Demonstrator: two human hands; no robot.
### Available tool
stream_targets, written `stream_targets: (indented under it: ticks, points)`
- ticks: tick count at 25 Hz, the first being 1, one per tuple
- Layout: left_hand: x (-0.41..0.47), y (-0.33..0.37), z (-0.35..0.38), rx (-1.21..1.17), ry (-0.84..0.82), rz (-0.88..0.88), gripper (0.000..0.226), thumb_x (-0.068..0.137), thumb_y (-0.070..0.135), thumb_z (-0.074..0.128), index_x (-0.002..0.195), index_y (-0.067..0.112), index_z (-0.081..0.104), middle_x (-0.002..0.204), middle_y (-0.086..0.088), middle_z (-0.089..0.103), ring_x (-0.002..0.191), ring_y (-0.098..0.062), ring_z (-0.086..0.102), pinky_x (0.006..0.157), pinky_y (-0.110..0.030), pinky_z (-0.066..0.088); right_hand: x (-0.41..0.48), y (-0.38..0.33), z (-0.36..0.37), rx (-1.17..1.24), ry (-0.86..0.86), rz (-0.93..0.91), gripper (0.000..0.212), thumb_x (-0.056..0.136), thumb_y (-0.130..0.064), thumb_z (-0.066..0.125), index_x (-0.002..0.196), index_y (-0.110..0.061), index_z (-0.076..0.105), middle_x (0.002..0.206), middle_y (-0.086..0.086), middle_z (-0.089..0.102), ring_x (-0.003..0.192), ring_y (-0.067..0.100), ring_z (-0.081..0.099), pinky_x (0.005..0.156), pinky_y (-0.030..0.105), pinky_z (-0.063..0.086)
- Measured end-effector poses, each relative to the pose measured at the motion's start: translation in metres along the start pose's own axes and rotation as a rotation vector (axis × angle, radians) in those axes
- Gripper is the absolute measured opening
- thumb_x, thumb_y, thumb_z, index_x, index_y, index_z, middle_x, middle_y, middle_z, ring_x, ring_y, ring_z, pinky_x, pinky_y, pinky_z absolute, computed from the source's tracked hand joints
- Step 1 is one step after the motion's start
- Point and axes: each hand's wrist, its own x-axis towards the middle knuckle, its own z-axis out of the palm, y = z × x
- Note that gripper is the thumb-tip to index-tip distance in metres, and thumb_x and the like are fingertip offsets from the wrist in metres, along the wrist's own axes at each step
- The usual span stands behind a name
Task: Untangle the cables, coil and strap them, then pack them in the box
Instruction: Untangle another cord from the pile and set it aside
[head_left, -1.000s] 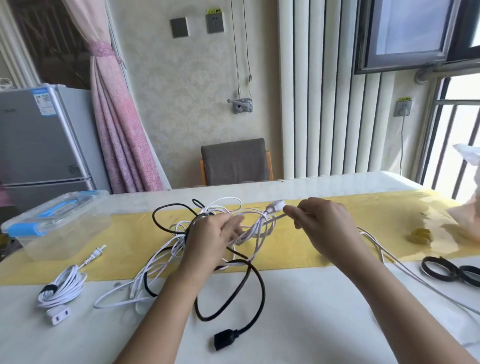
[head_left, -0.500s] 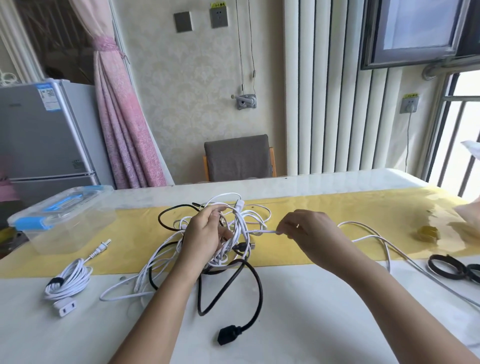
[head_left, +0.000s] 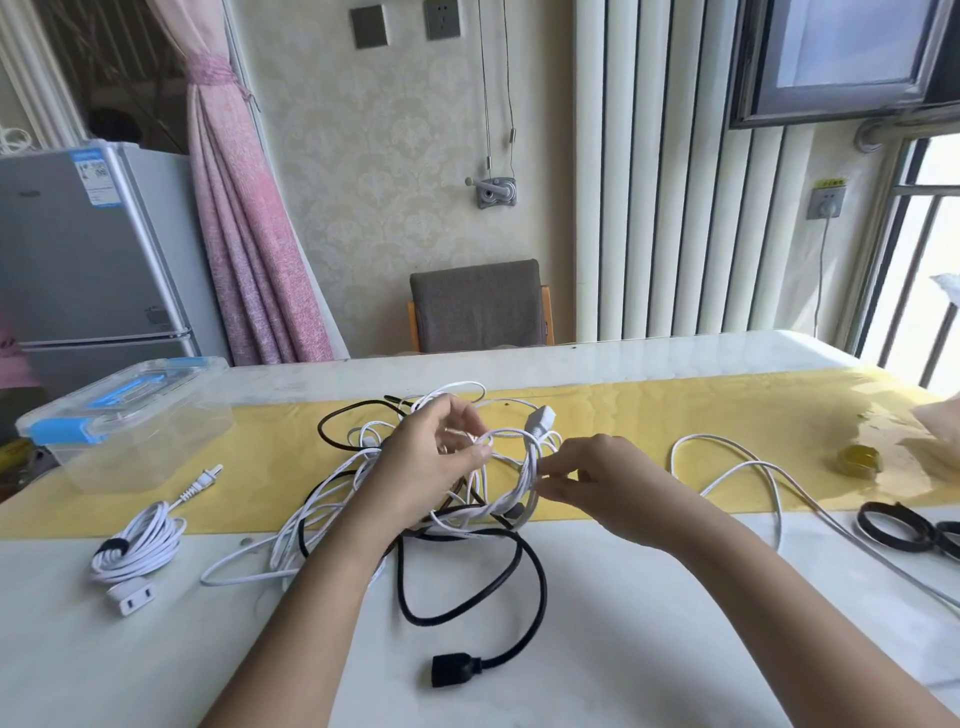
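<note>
Tangle of white cables (head_left: 511, 500) between left grip (head_left: 431, 467) and right grip (head_left: 608, 483).

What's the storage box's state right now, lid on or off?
Lid on: the clear box at far left has its blue-handled lid sitting flat over the rim.
</note>
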Motion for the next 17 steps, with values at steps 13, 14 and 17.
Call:
stream_targets:
  ticks: [13,14,17]
  points:
    - [-0.007,-0.013,0.024,0.413,0.165,-0.081,0.025,0.072,0.039,0.079,0.070,0.022,0.061,0.060,0.011,0.057,0.063,-0.012,0.057,0.058,-0.024,0.040,0.010,0.009,0.006,0.318,0.145,0.080,0.016,0.094,-0.008,0.050,0.084,-0.004,0.061,0.049,-0.021,0.052,0.045,0.005,0.036,0.046,0.015,0.028]
    - [-0.006,-0.015,0.028,0.363,0.204,-0.075,0.028,0.073,0.043,0.077,0.073,0.021,0.060,0.062,0.011,0.058,0.065,-0.013,0.058,0.062,-0.026,0.043,0.009,0.008,0.006,0.355,0.154,0.060,0.014,0.095,-0.009,0.052,0.086,-0.002,0.061,0.046,-0.017,0.048,0.046,0.006,0.034,0.046,0.014,0.027]
    - [-0.007,-0.016,0.034,0.295,0.333,-0.033,0.035,0.073,0.054,0.071,0.078,0.021,0.058,0.068,0.008,0.059,0.068,-0.016,0.059,0.065,-0.032,0.047,0.005,0.002,0.002,0.459,0.105,-0.024,0.015,0.096,-0.011,0.053,0.090,0.000,0.061,0.052,-0.007,0.045,0.047,0.007,0.032,0.048,0.015,0.027]
